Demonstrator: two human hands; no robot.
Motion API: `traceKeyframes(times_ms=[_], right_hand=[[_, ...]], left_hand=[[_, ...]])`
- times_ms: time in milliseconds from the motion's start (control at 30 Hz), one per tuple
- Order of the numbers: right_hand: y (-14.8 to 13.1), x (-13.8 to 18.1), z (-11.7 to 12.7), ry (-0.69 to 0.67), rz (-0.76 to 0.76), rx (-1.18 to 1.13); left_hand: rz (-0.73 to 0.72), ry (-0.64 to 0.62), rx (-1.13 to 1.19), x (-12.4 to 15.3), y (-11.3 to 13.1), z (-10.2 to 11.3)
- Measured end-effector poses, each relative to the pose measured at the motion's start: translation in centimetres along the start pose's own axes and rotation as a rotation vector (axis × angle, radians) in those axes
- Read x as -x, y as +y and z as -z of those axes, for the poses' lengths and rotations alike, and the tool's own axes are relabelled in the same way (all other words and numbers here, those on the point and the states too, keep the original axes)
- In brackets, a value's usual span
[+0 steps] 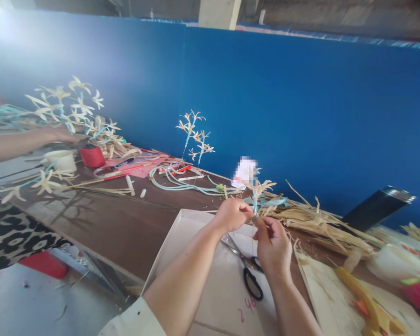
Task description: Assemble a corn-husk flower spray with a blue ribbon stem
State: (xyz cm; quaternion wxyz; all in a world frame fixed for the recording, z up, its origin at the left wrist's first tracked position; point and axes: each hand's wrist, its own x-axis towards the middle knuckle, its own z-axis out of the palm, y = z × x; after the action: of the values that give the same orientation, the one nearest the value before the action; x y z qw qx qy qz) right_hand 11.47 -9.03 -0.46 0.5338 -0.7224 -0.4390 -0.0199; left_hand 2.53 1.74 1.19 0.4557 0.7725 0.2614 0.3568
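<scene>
Blue partition (301, 116): spans the back; plain ground. Raising the work against it would probably make the petals easier to judge than the cluttered counter does.
Brown counter (126, 224): crowded along the back. Co-worker's hand (68, 136) at far left, among pale blooms, well apart from this work.
Shallow white box (175, 252): beneath the forearms, handwritten figures inside. Useful catch for offcuts; best to work above it.
Dried strips (311, 221): loose heap just beyond the right hand. Likely to snag; elbow and wrist better held clear.
Yellow glue gun (366, 298): lies right of the box, on a pale board. Whether hot, cannot tell; treat as hot.
Scissors (253, 284): in the box, black handles toward the wearer, partly behind the right hand. Near enough to pick up without looking away.
Left hand (235, 215): thumb and finger pinched on the stem, under the petals. Best as the steady anchor, light enough not to crush.
Right hand (273, 242): fingertips closed on the same stem, just below the left. Small, even turns seem right here.
Pale flower (262, 190): upright above both hands, over the box's far edge, petals spread. Petals want no pressure.
Blue-wrapped stem (255, 205): short length shows above the fingers. Snug, overlapping wrap should hold best.
Thin strand (253, 245): hangs below the grip; wire or thread, cannot tell. Guide it clear of the scissors.
</scene>
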Motion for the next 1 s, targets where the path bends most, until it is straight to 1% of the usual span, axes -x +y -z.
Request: traceKeyframes(times_ms=[267,500,767,1000], right_hand=[[0.2,0.0,-0.3,-0.011,0.020,-0.018],[0.7,0.1,-1.0,0.009,-0.089,-0.017],[0.8,-0.1,-1.5,0.070,-0.112,-0.081],[0.5,-0.1,-1.6,0.097,-0.127,-0.112]], left_hand=[[0.024,0.011,-0.026,0.0,0.0,0.2],[0.014,0.012,-0.017,0.0,-0.1,0.1],[0.028,0.013,-0.007,0.1,0.1,0.2],[0.021,0.013,0.004,0.2,0.2,0.2]])
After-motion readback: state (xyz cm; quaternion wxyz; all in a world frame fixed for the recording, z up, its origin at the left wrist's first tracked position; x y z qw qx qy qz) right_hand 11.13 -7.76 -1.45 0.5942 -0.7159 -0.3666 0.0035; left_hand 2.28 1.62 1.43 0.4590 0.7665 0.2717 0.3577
